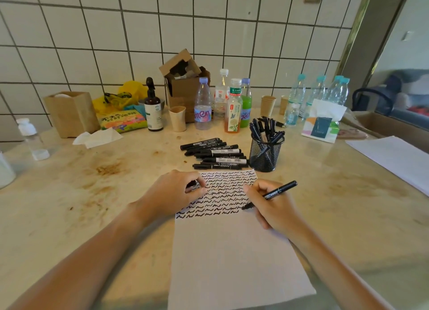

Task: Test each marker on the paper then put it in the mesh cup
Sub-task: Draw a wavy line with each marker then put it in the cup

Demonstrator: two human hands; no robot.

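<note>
The right hand pinches a marker, tip on the paper beside the last squiggle row, while the left hand, fingers curled round what looks like its cap, should steady the sheet for a short stroke before the mesh cup.

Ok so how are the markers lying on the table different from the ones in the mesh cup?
The markers on the table lie flat, side by side in a rough row behind the paper; the markers in the mesh cup stand on end, leaning against each other. The table ones show white labels along their barrels; the cup ones hide their lower halves behind the mesh cup. Both groups are black.
</note>
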